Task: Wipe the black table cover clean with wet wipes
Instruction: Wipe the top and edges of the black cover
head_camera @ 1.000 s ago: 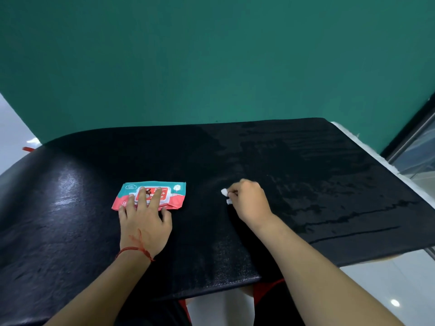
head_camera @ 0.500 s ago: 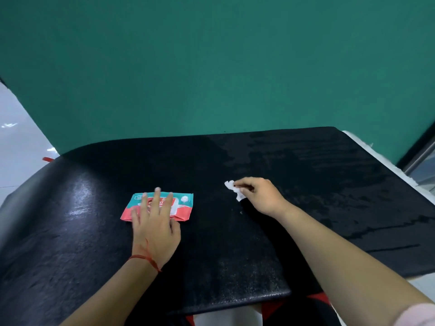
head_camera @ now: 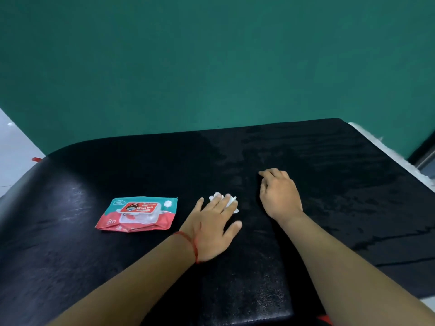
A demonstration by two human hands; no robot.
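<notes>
The black table cover (head_camera: 341, 184) fills the lower view, with wet streaks on its right half. A crumpled white wet wipe (head_camera: 231, 202) lies on it near the middle. My left hand (head_camera: 215, 228), a red string on its wrist, lies flat with the fingers pressed on the wipe. My right hand (head_camera: 280, 196) rests on the cover just right of the wipe, fingers loosely curled, holding nothing. The teal and red wipes pack (head_camera: 138, 214) lies left of my left hand, untouched.
A green wall (head_camera: 211, 67) stands right behind the table. A white edge (head_camera: 386, 149) runs along the table's right side. Pale floor (head_camera: 14, 147) shows at the left.
My left hand left the wipes pack and moved right onto the wipe. My right hand let go of the wipe and shifted right. The view tilted upward.
</notes>
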